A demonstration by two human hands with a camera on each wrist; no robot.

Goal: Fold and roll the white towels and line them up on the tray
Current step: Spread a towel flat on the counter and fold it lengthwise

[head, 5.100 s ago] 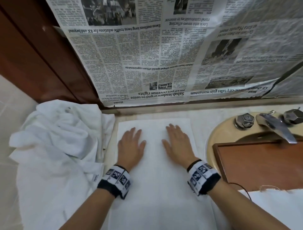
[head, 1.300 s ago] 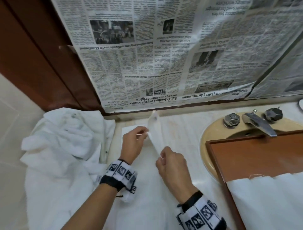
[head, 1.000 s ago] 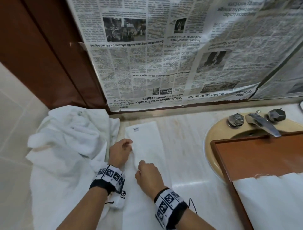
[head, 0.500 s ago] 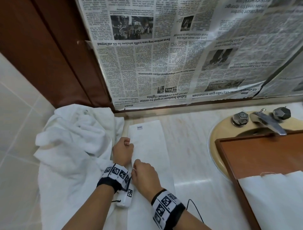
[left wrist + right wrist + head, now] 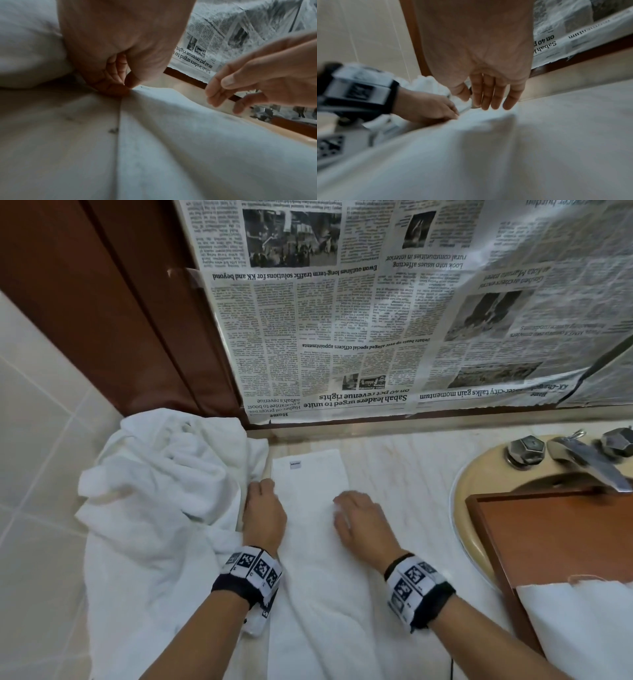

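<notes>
A white towel, folded into a long narrow strip with a small label at its far end, lies on the marble counter. My left hand sits at the strip's left edge. In the left wrist view its curled fingers and thumb pinch that edge. My right hand hovers over the strip's right side; its straight fingers point down and hold nothing. The wooden tray rests over the sink on the right, with white cloth on its near end.
A heap of loose white towels fills the counter's left end beside my left hand. The beige sink and metal faucet stand at the right. Newspaper covers the wall behind, and a brown door frame stands at the left.
The wide towel was folded in half lengthwise to the left. In the last half second my right hand moved from the left edge to the right side; my left stayed there.
</notes>
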